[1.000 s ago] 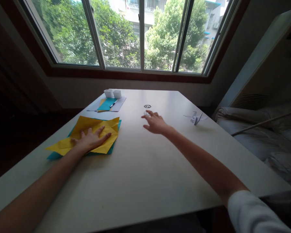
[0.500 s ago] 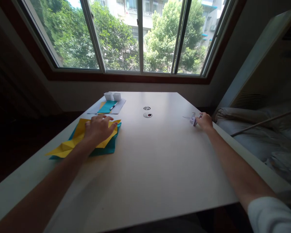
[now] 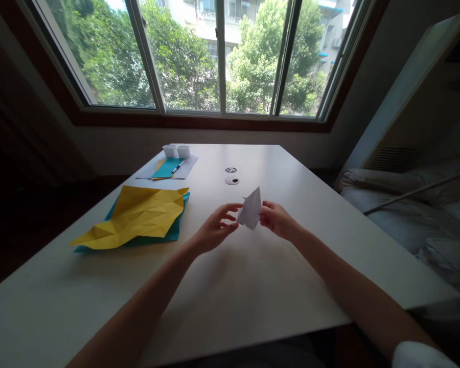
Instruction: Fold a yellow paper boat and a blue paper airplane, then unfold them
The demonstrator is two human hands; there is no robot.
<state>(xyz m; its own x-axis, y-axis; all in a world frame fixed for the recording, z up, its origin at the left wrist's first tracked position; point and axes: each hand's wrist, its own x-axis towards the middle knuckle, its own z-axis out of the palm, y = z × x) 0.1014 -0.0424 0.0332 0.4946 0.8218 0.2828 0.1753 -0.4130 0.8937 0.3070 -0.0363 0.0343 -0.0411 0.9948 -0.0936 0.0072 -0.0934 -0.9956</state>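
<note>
A small white origami figure [image 3: 252, 208], folded to points like a paper crane, is held up over the middle of the table. My right hand [image 3: 278, 219] pinches its right edge between thumb and fingers. On the other side, my left hand [image 3: 216, 227] has its fingers apart, with the fingertips right at the figure's left edge; whether they touch it I cannot tell. To the left lies a creased yellow paper sheet [image 3: 138, 217] on top of a teal paper sheet [image 3: 172, 236], and neither hand is on them.
At the far left of the white table [image 3: 276, 286] stand two small white boxes [image 3: 183, 152]. A pen [image 3: 178, 166] rests on teal paper [image 3: 164, 167] over white sheets. Two round inserts [image 3: 232, 181] are set in the tabletop. A window lies beyond.
My right hand has brought the origami figure from the table's right side to the middle. My left hand has left the yellow sheet and moved right, beside the figure.
</note>
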